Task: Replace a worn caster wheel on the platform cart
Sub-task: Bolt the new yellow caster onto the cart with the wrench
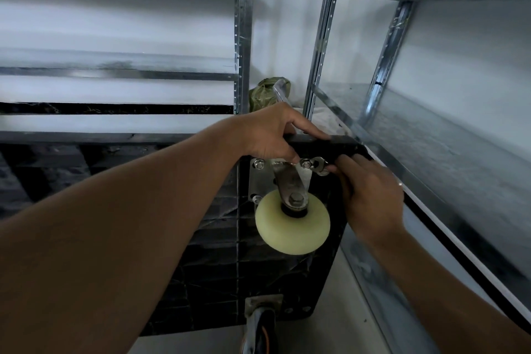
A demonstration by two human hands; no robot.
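The fingers point(349, 164) of my right hand point(370, 198) are curled around a small silver spanner point(320, 166). Its head sits at the upper right steel nut point(306, 164), which I judge is the fastener being worked now. The spanner's handle is hidden in the hand. The fingers point(304, 126) of my left hand point(270, 135) are hooked over the top edge of the black ribbed plastic platform cart point(201, 238). The thumb tip reaches down just beside that nut, probably to steady the cart against the turning force. The nut belongs to a flat grey metal mounting plate point(258, 181) with more nuts at its other corners. From the plate a steel fork carries the pale cream caster wheel point(293, 233), which is mounted near the cart's upper right corner. The cart stands tipped on its side with its underside facing me, so the plate is within reach. A second caster with a dark wheel point(260, 330) sits at the lower edge, and galvanised steel shelving point(242, 37) stands behind and to the right.
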